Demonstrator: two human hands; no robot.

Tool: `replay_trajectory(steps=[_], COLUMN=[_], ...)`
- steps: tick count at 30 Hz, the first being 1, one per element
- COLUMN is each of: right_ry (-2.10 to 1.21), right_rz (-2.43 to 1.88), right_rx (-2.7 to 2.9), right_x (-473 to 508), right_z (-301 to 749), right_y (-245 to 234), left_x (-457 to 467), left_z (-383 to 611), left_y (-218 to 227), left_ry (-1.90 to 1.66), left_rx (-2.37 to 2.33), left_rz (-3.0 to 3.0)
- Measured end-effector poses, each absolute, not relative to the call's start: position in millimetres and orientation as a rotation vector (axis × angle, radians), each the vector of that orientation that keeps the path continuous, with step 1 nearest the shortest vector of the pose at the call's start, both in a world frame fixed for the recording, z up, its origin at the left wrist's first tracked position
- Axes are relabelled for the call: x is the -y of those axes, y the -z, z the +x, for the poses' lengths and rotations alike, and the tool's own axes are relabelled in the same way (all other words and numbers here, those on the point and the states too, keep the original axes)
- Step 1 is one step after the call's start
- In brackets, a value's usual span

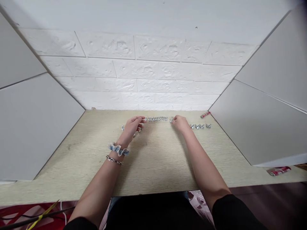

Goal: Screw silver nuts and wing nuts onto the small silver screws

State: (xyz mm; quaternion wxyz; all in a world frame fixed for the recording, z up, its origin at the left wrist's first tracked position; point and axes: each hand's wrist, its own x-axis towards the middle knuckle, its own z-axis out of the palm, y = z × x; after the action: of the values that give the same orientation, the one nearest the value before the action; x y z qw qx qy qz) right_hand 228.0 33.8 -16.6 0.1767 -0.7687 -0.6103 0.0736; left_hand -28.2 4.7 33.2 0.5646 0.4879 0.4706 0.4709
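Several small silvery screws stand side by side in a row on the table near the wall. At the row's left end, my left hand has its thumb and forefinger together on a screw. More small metal pieces lie partly hidden under its fingers, and one screw is just left of that hand. My right hand pinches another screw a little right of the row. Further right, several winged-looking metal pieces form a second, looser row.
A white brick-patterned wall closes off the back of the pale wooden table. Grey panels flank both sides. A red battery lies at the back right, another red cylinder at the front right. Cables hang below the left edge.
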Motion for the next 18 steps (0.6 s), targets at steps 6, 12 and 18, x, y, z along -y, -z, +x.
replay_trajectory(steps=[6,12,18], right_ry=[-0.239,-0.232,-0.201], right_rz=[-2.101,-2.067,-2.049], right_rx=[1.649,1.67,1.678], right_x=[-43,-52,-54], right_z=[227,222,217], right_y=[26,29,29], left_x=[-2,1,0], left_z=[-27,-26,-27], left_y=[-38,-41,-41], left_ry=[-1.119,-1.108,-1.089], left_rx=[-1.091,-1.071,-1.078], left_rz=[1.141,1.126,1.145])
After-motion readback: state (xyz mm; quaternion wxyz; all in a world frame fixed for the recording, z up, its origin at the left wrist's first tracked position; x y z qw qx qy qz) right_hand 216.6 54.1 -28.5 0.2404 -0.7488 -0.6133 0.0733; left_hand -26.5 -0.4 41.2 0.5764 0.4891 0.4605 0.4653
